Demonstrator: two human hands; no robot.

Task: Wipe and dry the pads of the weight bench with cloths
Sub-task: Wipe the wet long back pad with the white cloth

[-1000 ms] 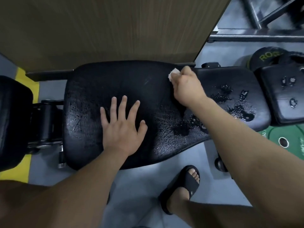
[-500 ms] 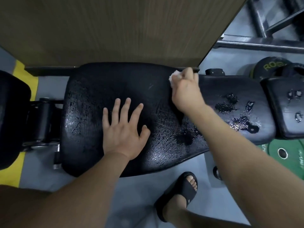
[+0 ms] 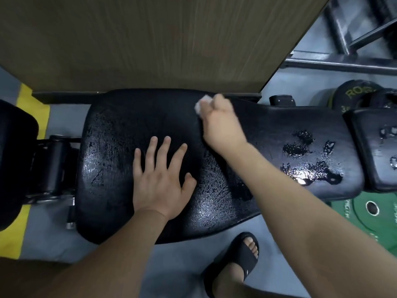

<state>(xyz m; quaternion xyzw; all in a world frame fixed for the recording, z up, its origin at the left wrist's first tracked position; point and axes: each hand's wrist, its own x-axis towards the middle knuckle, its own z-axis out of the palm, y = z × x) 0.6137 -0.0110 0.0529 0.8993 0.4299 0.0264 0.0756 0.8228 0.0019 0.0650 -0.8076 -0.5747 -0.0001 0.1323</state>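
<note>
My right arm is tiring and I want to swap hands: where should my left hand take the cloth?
Pinch the white corner of the cloth that sticks out past the right hand, coming from the left over the pad. The rest is balled inside that fist, so probably only this bit is free.
</note>
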